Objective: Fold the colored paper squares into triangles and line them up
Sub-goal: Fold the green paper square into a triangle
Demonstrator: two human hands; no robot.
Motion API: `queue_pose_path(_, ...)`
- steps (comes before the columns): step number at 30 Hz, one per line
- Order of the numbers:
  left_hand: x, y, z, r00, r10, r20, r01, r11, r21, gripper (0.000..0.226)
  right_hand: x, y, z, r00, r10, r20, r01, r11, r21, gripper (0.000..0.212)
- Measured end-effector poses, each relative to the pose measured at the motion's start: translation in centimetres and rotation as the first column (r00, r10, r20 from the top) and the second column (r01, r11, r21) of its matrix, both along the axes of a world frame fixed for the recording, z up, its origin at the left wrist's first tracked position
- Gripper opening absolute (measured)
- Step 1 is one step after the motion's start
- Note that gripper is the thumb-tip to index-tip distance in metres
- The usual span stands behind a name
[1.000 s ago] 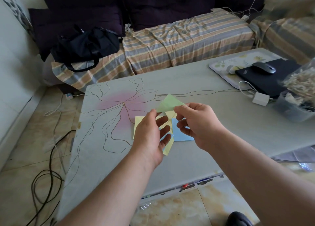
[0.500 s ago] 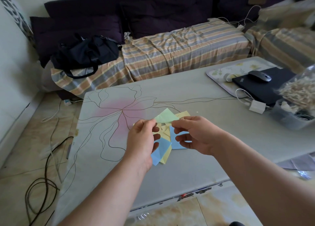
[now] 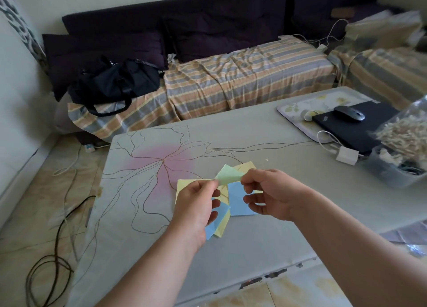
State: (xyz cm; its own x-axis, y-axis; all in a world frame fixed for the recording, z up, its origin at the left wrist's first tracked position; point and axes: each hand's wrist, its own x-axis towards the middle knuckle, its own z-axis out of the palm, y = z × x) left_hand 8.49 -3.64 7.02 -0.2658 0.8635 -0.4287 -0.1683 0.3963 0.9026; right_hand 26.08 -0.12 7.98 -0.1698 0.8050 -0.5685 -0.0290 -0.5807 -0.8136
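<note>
A pale green paper [image 3: 228,175] hangs just above the table, folded into a triangle-like shape. My left hand [image 3: 196,205] pinches its left corner and my right hand [image 3: 270,193] pinches its right corner. Below them on the grey table [image 3: 288,161] lies a loose pile of papers: yellow sheets [image 3: 184,185], a blue sheet [image 3: 238,201] and a blue piece over a yellow one [image 3: 220,225] near my left hand. My hands hide part of the pile.
On the right of the table are a flowered tray [image 3: 298,112], a black laptop [image 3: 355,128] with a mouse [image 3: 349,113], a white charger [image 3: 346,156] and a plastic tub [image 3: 392,170]. A striped sofa [image 3: 242,80] with a black bag [image 3: 115,82] stands behind. Cables lie on the floor at left.
Both hands have lowered the green paper closer to the pile and brought its corners nearer together. The view has tilted up a little.
</note>
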Motion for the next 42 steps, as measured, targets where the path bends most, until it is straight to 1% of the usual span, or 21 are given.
queue_pose_path(3,-0.3,0.2,0.2,1.0,-0.01,0.011,0.01,1.0,-0.008,0.016,0.2,0.2,0.0,1.0,-0.015,0.015,0.015,1.0,0.013,0.008)
queue_pose_path(7,-1.2,0.7,0.3,0.997,-0.076,-0.031,0.076,0.997,0.009,0.016,0.4,0.6,-0.1,0.999,-0.037,0.009,0.037,0.998,0.051,0.008)
queue_pose_path(12,-1.2,1.6,-0.5,0.99,-0.124,-0.073,0.122,0.992,-0.035,0.012,0.4,0.8,-0.6,0.997,-0.074,-0.001,0.074,0.993,0.093,0.016)
queue_pose_path(15,-0.4,2.4,-1.7,0.971,-0.227,-0.078,0.221,0.972,-0.078,0.015,1.6,1.3,-0.9,0.996,-0.085,0.013,0.083,0.991,0.104,0.02)
queue_pose_path(17,0.5,3.1,-2.9,0.948,-0.282,-0.145,0.278,0.959,-0.047,0.02,3.0,1.8,-1.7,0.992,-0.096,0.086,0.085,0.989,0.121,0.018)
queue_pose_path(18,0.9,3.5,-3.6,0.926,-0.3,-0.229,0.308,0.952,-0.004,0.023,3.9,2.1,-2.2,0.983,-0.115,0.14,0.097,0.987,0.13,0.016)
queue_pose_path(19,1.3,3.9,-4.4,0.881,-0.313,-0.354,0.35,0.936,0.044,0.024,4.8,2.4,-2.9,0.971,-0.145,0.193,0.12,0.984,0.134,0.013)
queue_pose_path(20,1.7,4.3,-5.2,0.799,-0.315,-0.512,0.407,0.91,0.076,0.024,5.9,2.6,-3.7,0.955,-0.184,0.234,0.158,0.979,0.128,0.01)
queue_pose_path(22,2.5,5.1,-6.6,0.514,-0.299,-0.804,0.545,0.838,0.036,0.02,8.0,2.9,-5.2,0.924,-0.262,0.277,0.247,0.965,0.091,0.01)
queue_pose_path(23,2.9,5.4,-7.3,0.382,-0.292,-0.877,0.604,0.797,-0.002,0.023,8.9,2.9,-6.0,0.912,-0.287,0.293,0.278,0.958,0.071,0.012)
queue_pose_path(24,3.3,5.6,-8.0,0.283,-0.294,-0.913,0.649,0.76,-0.043,0.028,9.7,3.0,-6.7,0.902,-0.303,0.309,0.3,0.952,0.057,0.013)
queue_pose_path(25,3.7,5.8,-8.6,0.214,-0.302,-0.929,0.675,0.733,-0.083,0.033,10.3,3.0,-7.3,0.893,-0.316,0.321,0.318,0.947,0.048,0.014)
queue_pose_path(30,4.8,7.0,-10.3,-0.036,-0.314,-0.949,0.693,0.676,-0.25,0.056,11.8,3.7,-8.7,0.852,-0.395,0.343,0.383,0.918,0.107,0.022)
queue_pose_path(32,5.0,7.1,-10.6,-0.117,-0.372,-0.921,0.694,0.633,-0.344,0.061,11.9,4.1,-9.1,0.817,-0.46,0.348,0.43,0.888,0.164,0.036)
queue_pose_path(33,5.1,7.1,-10.8,-0.146,-0.389,-0.91,0.689,0.62,-0.375,0.061,12.0,4.3,-9.2,0.783,-0.477,0.399,0.433,0.879,0.201,0.046)
queue_pose_path(34,5.2,7.0,-10.9,-0.161,-0.398,-0.903,0.683,0.616,-0.393,0.061,12.0,4.2,-9.2,0.73,-0.46,0.505,0.386,0.888,0.25,0.054)
queue_pose_path(35,5.2,6.9,-10.9,-0.163,-0.402,-0.901,0.68,0.616,-0.398,0.061,11.9,4.0,-9.2,0.656,-0.406,0.636,0.275,0.914,0.299,0.056)
queue_pose_path(37,5.1,6.7,-10.8,-0.155,-0.402,-0.903,0.682,0.618,-0.392,0.06,11.0,3.4,-9.4,0.455,-0.285,0.844,-0.071,0.933,0.353,0.047)
queue_pose_path(39,4.7,6.5,-10.6,-0.16,-0.389,-0.907,0.692,0.611,-0.385,0.06,9.4,2.6,-9.7,0.315,-0.208,0.926,-0.364,0.875,0.32,0.042)
queue_pose_path(40,4.4,6.3,-10.6,-0.16,-0.385,-0.909,0.696,0.609,-0.381,0.06,8.5,2.3,-10.1,0.274,-0.168,0.947,-0.443,0.852,0.279,0.043)
queue_pose_path(42,3.8,6.0,-10.5,-0.15,-0.377,-0.914,0.699,0.614,-0.368,0.06,7.2,1.9,-11.0,0.205,-0.094,0.974,-0.501,0.845,0.187,0.046)
